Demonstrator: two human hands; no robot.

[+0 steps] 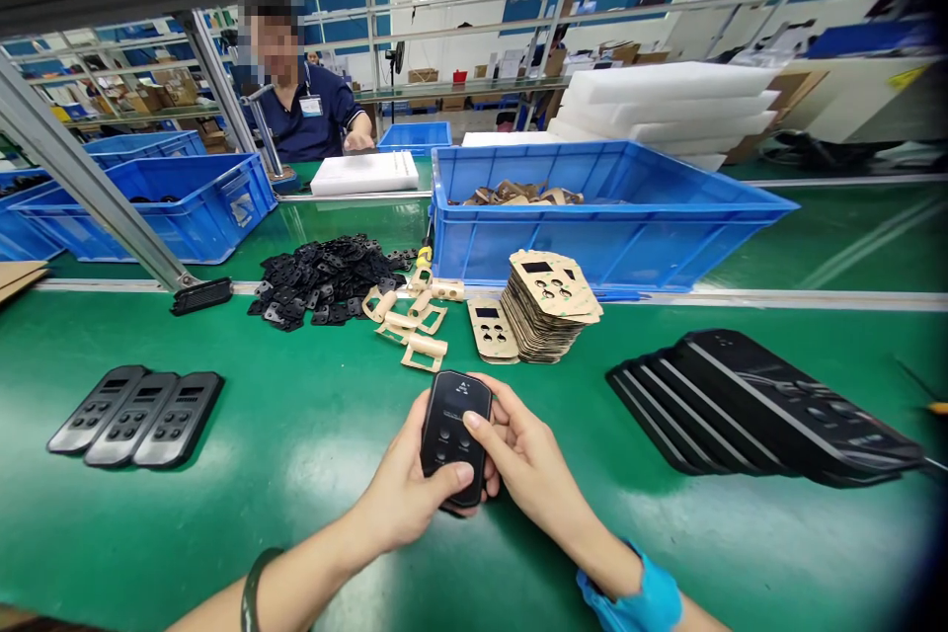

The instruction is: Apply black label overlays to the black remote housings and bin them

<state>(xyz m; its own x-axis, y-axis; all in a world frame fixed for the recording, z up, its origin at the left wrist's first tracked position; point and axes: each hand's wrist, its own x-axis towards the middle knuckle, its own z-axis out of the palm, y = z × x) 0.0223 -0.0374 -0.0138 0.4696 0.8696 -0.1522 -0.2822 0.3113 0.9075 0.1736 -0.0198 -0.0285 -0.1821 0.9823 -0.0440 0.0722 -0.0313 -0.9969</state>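
A black handheld device with a glossy front panel [453, 420] is gripped between both my hands over the green bench. My left hand [407, 484] wraps its left side, thumb pressed on the lower front. From the right, my right hand [522, 444] closes round the other side, with its thumb on the buttons. Beyond my hands stands a stack of beige-backed panels [552, 311], one more panel [493, 331] leaning beside it. Curled beige backing papers [415, 316] lie just left of that stack. Small black plates [326, 276] form a loose heap further left.
Three grey-faced housings [137, 417] lie at the left. Overlapping finished-looking black devices [755, 405] lie in a row at the right. A large blue bin [614, 237] holding brown scraps stands behind the panels. A metal post [96, 168] slants down at the left. A co-worker [303, 109] sits opposite.
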